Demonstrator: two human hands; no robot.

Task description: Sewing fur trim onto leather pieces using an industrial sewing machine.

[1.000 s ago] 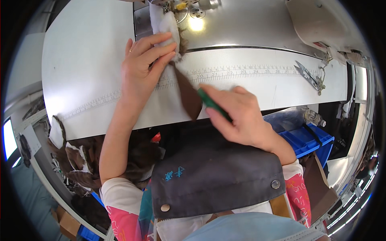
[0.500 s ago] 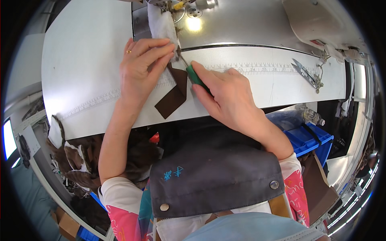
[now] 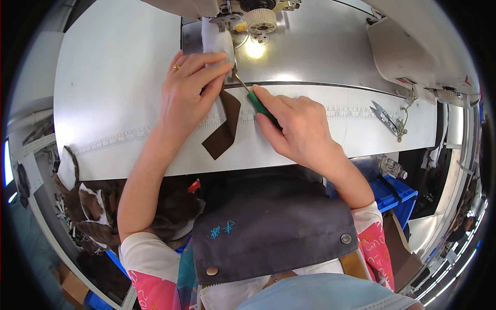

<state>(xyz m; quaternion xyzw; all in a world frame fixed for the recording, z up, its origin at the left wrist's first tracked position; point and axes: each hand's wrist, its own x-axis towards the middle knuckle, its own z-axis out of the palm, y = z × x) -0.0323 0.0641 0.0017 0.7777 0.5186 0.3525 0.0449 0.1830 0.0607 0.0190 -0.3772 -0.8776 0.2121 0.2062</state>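
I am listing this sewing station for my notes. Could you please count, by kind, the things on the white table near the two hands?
Brown fabric piece: 1
White fabric piece: 1
Green-handled pointed tool, in the right hand: 1
Thread snips: 1
Total: 4
The left hand presses on the fabric.

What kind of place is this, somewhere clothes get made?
Most likely a sewing workshop or garment factory. A sewing machine stands on a white table with printed ruler markings, thread snips lie on it, and cut fabric pieces are piled beside the worker.
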